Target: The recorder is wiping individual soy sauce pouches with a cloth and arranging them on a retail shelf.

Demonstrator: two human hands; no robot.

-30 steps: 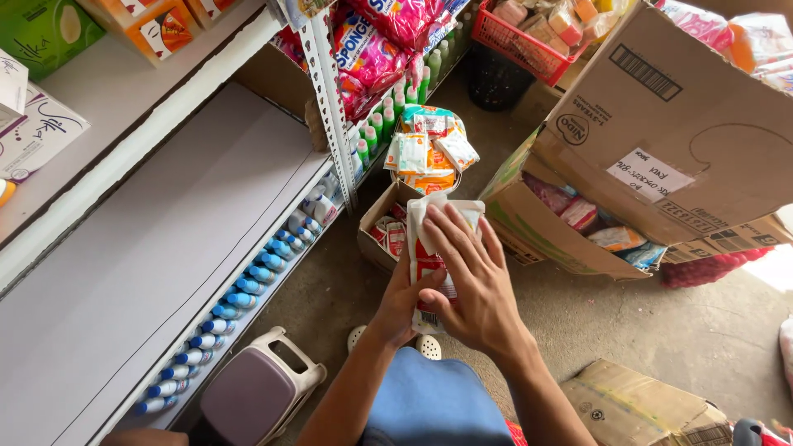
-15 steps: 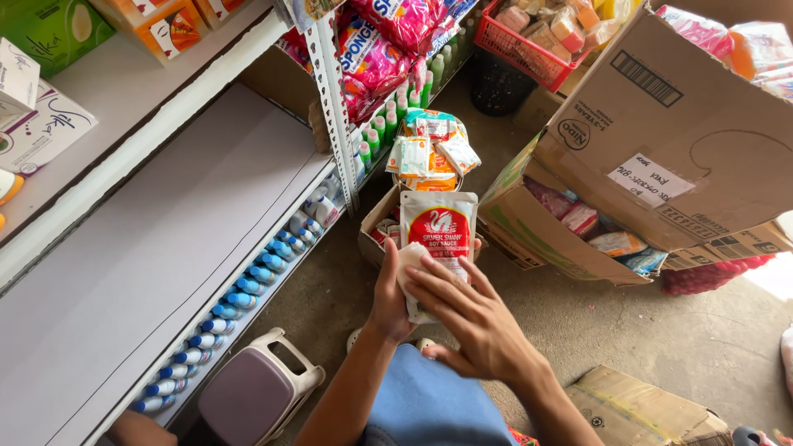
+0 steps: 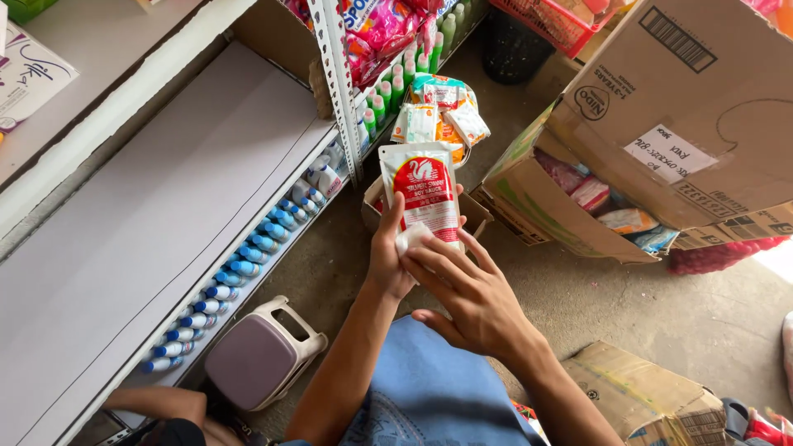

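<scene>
My left hand (image 3: pixel 387 256) holds a white and red sauce pouch (image 3: pixel 426 194) upright over a small open cardboard box (image 3: pixel 477 211) on the floor. My right hand (image 3: pixel 462 293) lies against the pouch's lower front, pressing a small white cloth or wad (image 3: pixel 410 239) to it with its fingers spread. More pouches show inside the box, mostly hidden behind the held pouch. My blue-clad knee (image 3: pixel 429 388) is below the hands.
A white metal shelf (image 3: pixel 157 206) stretches left, with a row of blue-capped bottles (image 3: pixel 248 252) beneath it. A grey plastic stool (image 3: pixel 260 355) stands on the floor. Large open cardboard cartons (image 3: pixel 686 124) of packets sit right. Snack packets (image 3: pixel 438 111) lie beyond the box.
My right hand slid down from covering the pouch's face to its lower part, so the red label now shows. The pouch stays upright in my left hand.
</scene>
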